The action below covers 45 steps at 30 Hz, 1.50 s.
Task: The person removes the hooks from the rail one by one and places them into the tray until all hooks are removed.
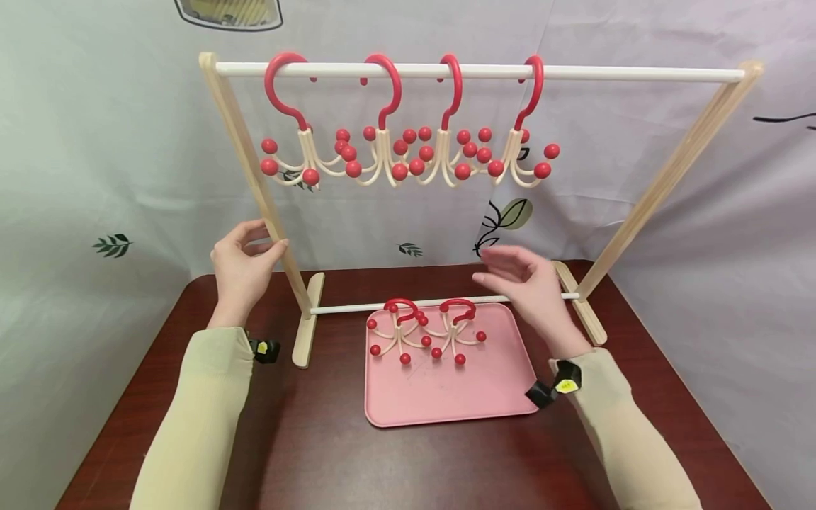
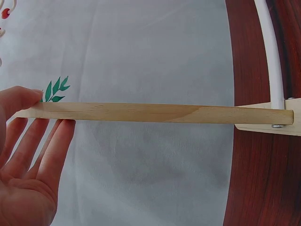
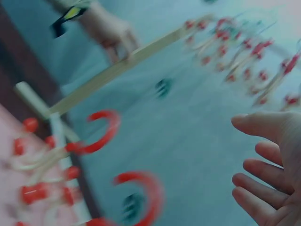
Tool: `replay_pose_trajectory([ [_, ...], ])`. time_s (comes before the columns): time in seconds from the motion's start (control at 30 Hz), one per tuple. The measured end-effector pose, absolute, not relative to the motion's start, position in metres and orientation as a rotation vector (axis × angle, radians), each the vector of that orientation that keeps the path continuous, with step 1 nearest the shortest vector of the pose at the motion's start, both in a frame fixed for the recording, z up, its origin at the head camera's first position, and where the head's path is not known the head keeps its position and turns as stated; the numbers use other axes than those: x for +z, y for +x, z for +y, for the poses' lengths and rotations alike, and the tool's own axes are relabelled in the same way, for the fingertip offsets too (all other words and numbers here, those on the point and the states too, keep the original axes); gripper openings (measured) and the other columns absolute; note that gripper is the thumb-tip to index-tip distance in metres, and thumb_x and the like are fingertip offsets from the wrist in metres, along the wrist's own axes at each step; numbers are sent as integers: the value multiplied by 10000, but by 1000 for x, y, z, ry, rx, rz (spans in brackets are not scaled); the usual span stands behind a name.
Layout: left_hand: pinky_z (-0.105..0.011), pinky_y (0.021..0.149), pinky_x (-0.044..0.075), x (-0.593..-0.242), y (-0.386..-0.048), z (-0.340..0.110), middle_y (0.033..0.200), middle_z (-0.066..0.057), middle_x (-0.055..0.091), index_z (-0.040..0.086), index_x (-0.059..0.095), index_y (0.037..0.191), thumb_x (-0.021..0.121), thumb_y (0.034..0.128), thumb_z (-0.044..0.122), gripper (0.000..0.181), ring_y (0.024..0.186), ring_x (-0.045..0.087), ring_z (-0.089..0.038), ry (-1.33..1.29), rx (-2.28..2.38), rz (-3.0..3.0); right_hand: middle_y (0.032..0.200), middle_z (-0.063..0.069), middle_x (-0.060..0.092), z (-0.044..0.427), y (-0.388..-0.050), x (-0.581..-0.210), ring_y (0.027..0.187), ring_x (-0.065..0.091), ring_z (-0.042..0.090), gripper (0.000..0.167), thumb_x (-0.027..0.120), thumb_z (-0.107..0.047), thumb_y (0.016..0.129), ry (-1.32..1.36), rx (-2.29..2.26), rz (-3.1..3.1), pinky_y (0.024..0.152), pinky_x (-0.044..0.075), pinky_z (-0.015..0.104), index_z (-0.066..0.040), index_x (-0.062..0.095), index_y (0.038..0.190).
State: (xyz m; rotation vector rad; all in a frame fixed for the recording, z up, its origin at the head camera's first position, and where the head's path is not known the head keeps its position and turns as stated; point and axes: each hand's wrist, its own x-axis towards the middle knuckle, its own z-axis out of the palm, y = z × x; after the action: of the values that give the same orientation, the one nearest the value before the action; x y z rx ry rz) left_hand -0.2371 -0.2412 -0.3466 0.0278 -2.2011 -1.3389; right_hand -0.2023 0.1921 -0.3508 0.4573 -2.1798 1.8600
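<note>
My left hand (image 1: 242, 265) grips the left wooden post (image 2: 155, 112) of a rack, thumb on one edge and fingers on the other. My right hand (image 1: 525, 287) is in the air above the back right of a pink tray (image 1: 452, 397), fingers loosely bent and holding nothing. Two hangers with red hooks, cream prongs and red balls, a left one (image 1: 399, 333) and a right one (image 1: 454, 333), lie on the tray. Several like them, among them the rightmost hanger (image 1: 513, 149), hang from the white top rod (image 1: 637, 74). The right wrist view is blurred.
The rack's right post (image 1: 669, 170) leans outward on its wooden foot (image 1: 583, 312). A white lower rod (image 1: 347, 308) runs behind the tray's hangers. Everything stands on a dark red-brown table (image 1: 306, 439), with a patterned cloth (image 1: 357, 234) behind.
</note>
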Motion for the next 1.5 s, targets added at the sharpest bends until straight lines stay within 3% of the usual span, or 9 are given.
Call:
replay_pose_trajectory([
  [0.17,-178,752,561,-346,-237,-241,1127,-96,722,101,711,1259,801,899,206,386,939,714,-110,35,-1333,-2206,1162,168,720,197,-194,-295,1075,703,233,414,848,28,811,531,1864,-1960,925,546,312,12,728,1206],
  [0.37,-181,752,562,-345,-238,-240,1136,-96,721,101,708,1264,799,901,204,388,945,716,-120,34,-1331,-2213,1143,242,703,201,-182,-235,1050,705,295,426,822,150,766,593,1957,-1675,918,552,344,127,694,1171],
  [0.47,-181,755,561,-345,-238,-239,1137,-98,722,98,708,1264,798,902,201,387,941,716,-117,33,-1329,-2216,1115,259,704,201,-181,-212,1006,717,296,424,838,152,743,572,1961,-1612,900,559,341,151,692,1140],
  [0.63,-179,756,559,-344,-237,-239,1134,-96,723,102,710,1262,800,899,206,388,936,714,-106,36,-1335,-2215,1075,197,731,202,-192,-185,967,725,242,404,890,77,726,489,1886,-1659,893,561,291,86,740,1100],
  [0.97,-180,753,560,-345,-239,-242,1145,-103,717,120,708,1276,809,891,223,411,944,710,-100,59,-1344,-2225,1063,91,755,204,-225,-160,981,723,156,415,949,-70,706,319,1768,-1795,934,527,246,-47,792,1090],
  [1.27,-180,757,560,-347,-238,-242,1132,-97,720,110,713,1262,804,896,209,390,928,709,-88,47,-1341,-2212,1105,17,753,197,-246,-157,1024,709,117,403,912,-210,785,195,1642,-2034,966,496,232,-152,788,1165],
  [1.5,-182,752,562,-346,-238,-241,1142,-98,719,117,709,1273,803,896,222,403,955,715,-121,62,-1336,-2221,1047,-1,764,197,-254,-162,988,708,122,371,904,-232,797,197,1625,-2044,693,467,238,-128,796,1137],
])
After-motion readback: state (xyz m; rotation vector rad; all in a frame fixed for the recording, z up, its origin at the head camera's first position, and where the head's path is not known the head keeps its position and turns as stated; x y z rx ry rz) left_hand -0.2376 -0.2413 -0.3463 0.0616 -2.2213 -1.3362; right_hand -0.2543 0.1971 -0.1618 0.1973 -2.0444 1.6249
